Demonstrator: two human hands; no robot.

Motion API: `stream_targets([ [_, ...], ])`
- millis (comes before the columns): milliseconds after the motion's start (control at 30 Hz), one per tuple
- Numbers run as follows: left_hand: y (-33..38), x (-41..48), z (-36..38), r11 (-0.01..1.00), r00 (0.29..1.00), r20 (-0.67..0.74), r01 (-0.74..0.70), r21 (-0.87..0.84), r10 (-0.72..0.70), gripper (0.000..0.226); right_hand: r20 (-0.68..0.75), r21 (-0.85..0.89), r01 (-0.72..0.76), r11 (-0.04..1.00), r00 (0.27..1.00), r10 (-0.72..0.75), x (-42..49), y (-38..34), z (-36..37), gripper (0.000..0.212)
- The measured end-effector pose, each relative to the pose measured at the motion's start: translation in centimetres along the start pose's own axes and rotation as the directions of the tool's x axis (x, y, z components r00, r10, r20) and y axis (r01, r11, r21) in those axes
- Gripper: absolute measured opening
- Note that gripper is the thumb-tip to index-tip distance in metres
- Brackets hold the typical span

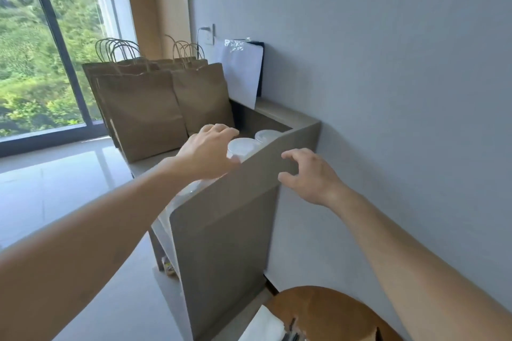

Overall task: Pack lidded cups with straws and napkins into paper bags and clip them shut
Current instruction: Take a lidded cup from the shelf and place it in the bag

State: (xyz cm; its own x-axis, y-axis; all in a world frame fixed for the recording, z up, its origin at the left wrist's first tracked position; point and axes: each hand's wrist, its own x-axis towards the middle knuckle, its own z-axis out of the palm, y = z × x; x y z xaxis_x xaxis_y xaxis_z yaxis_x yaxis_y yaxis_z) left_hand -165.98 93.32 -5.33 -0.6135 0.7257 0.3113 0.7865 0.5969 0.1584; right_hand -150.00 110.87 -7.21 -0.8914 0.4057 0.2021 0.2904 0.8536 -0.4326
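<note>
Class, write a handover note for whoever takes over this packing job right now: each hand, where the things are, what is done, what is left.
Left hand: curved over the nearest cup; grip unclear.
Right hand: loosely curled, holding nothing, by the top edge of the side panel.
A second cup stands just behind the first.
Paper bags stand upright further back; no clip shows.
Napkins lie on the round table.
Done: nothing visibly packed.
Left: load cups, straws, napkins into bags, clip shut.
</note>
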Motion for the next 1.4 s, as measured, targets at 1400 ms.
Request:
stream_targets([
  [1400, -9.5, 10.6, -1.4, 0.979, 0.979, 0.004, -0.203, -0.037, 0.203, 0.063, 0.048, 0.128, 0.06, 0.99, 0.997, -0.067, 4.7, -10.1, -5.7, 0.091],
])
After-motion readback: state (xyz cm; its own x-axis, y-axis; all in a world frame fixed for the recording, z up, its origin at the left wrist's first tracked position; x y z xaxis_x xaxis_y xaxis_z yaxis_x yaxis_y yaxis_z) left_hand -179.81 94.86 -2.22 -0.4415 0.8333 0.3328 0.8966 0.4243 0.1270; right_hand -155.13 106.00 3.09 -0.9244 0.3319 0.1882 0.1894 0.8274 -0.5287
